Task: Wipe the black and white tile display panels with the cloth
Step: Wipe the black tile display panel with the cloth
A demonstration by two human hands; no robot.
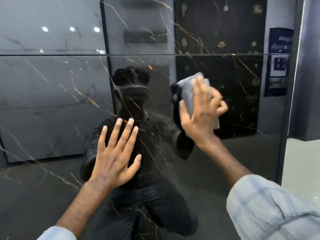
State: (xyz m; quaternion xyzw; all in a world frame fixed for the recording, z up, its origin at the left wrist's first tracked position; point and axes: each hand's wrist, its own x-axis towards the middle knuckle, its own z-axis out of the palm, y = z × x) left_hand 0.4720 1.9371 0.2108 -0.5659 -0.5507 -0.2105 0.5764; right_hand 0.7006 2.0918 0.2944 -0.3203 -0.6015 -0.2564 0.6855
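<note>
Panel: a glossy black tile panel [242, 153] with gold veins fills your view, and a thin horizontal seam [52, 55] divides it from the panel above [147, 18].
Cloth: the folded grey cloth [187, 94] lies against the panel's right half, just below the seam.
Right grip: your right hand [200, 115] holds the cloth, thumb at its left edge, fingers curled over its right side.
Left grip: your left hand [114, 163] is wide, fingers spread straight before the panel, holding nothing. Contact cannot be told.
Writing: a blue poster [278, 63] reflected at far right bears pale lettering, too blurred to read.
</note>
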